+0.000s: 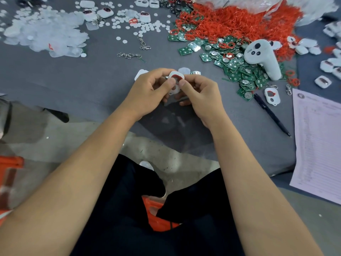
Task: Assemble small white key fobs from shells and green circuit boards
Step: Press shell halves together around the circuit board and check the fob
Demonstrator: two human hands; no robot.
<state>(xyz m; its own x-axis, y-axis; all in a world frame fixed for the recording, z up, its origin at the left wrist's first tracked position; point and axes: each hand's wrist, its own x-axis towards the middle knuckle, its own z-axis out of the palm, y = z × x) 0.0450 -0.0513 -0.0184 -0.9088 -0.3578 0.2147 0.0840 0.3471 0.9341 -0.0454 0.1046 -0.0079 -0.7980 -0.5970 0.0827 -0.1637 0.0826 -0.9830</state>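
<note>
At the centre of the frame, a worker's left hand [151, 93] and right hand [201, 97] pinch one white key fob shell [176, 81] between thumbs and fingertips, a red gasket ring showing in its open face. Whether a board already sits inside cannot be told. To the upper right, a heap of green circuit boards [238, 69] spills beside a mound of red rings [230, 23], suggesting much work remains. Finished-looking fobs [323, 82] lie at the right edge and others near the upper left. A grey controller [262, 56] rests on the boards; a pen [271, 114] and a printed sheet [321, 141] lie at right.
</note>
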